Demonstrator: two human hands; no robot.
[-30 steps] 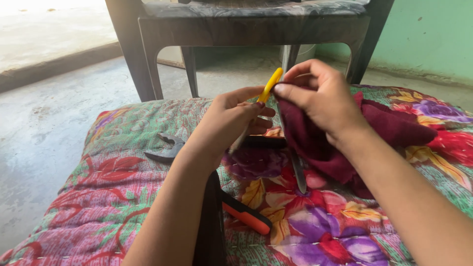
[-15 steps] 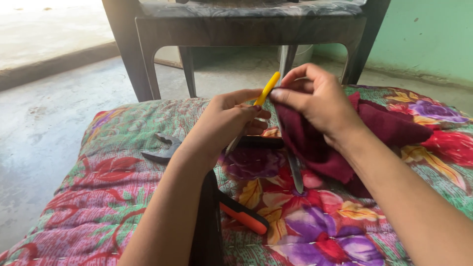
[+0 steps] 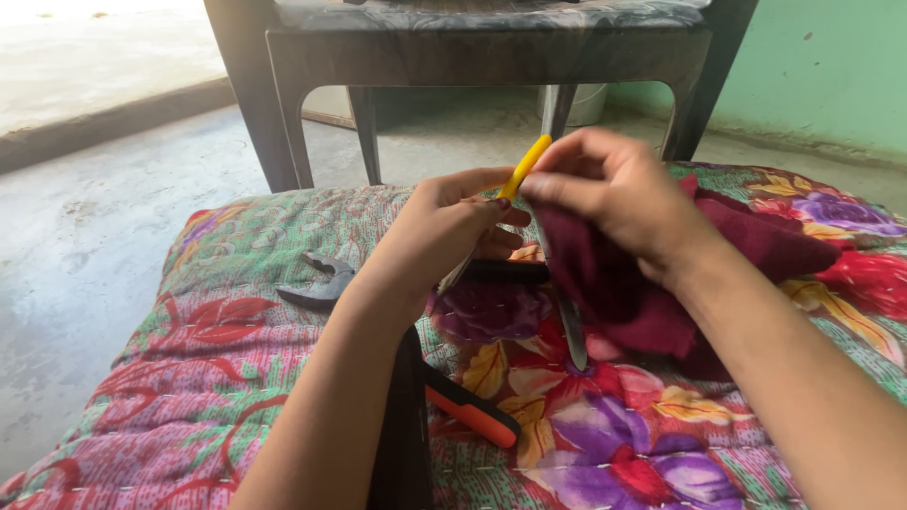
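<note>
Left hand [image 3: 444,231]: my fingers close on the yellow tool [image 3: 524,167], low on its shaft.
Right hand [image 3: 614,194]: I pinch the tool's top, maroon cloth [image 3: 652,283] bunched under my palm.
Pliers [image 3: 316,288]: left of my fingers, on the quilt [image 3: 189,378].

Yellow tool [image 3: 523,166]: we see a slim yellow handle, tilted up to the right, pinched between both hands above the quilt; its working end is hidden.
Maroon cloth [image 3: 605,274]: dark red fabric, bunched under the right hand, draping down onto the floral quilt and trailing rightward.
</note>
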